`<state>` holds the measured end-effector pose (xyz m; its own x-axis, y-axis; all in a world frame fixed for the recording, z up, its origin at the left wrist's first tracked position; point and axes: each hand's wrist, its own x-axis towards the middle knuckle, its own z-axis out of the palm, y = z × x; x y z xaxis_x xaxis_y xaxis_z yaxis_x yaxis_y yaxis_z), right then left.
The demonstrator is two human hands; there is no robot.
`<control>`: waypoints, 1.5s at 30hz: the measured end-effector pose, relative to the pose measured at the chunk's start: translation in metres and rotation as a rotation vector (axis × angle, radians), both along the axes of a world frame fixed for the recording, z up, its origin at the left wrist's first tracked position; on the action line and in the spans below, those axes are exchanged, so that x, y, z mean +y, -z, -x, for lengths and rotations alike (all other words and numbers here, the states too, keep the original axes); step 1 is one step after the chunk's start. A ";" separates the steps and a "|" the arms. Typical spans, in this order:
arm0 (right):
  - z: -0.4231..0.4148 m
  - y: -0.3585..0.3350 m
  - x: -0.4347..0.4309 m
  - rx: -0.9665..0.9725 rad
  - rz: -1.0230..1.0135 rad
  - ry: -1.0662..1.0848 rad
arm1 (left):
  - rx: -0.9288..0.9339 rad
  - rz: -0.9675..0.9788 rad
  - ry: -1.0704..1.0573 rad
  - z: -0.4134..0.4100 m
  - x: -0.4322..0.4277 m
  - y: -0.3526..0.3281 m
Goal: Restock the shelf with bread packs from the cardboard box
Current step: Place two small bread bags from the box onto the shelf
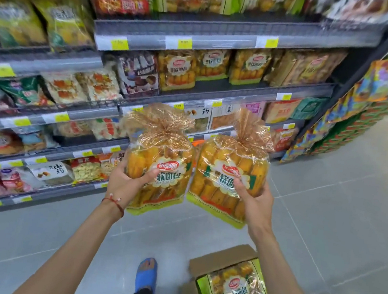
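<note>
The shelf stood at my twelve o'clock. On it I counted three bread packs of the same label facing front, and what looked like a fourth further toward two o'clock, too blurred to be sure.

The cardboard box sat open on the floor at my five o'clock, with one pack showing on top. Whether more lay beneath it I could not tell.

I held two packs upright in front of me, just beside each other: the left pack at eleven o'clock and the right pack at one. Both were crinkly, glossy film bags with the tops tied into a flare. I judged them light, soft and easily crushed, and the film likely slick, so the lower body was the place to hold, cradled rather than squeezed.

My left hand gripped its pack low, thumb across the front label and fingers wrapped behind. My right hand gripped the other pack the same way.
</note>
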<state>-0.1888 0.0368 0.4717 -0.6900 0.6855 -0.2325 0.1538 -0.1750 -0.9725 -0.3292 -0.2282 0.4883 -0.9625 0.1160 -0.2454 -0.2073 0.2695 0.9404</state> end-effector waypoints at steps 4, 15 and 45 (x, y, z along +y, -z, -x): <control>0.045 -0.006 -0.004 0.017 0.008 0.081 | 0.005 -0.011 0.051 0.057 0.010 -0.010; 0.131 0.006 0.073 0.023 -0.023 0.197 | -0.054 -0.104 0.095 0.162 0.103 -0.002; 0.422 0.065 0.439 -0.013 -0.211 -0.247 | -0.067 -0.144 -0.237 0.402 0.391 0.064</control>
<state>-0.6111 0.4763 0.4072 -0.8394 0.5317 -0.1130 0.1795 0.0749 -0.9809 -0.7308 0.1630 0.4241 -0.9492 -0.0721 -0.3062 -0.3111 0.0711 0.9477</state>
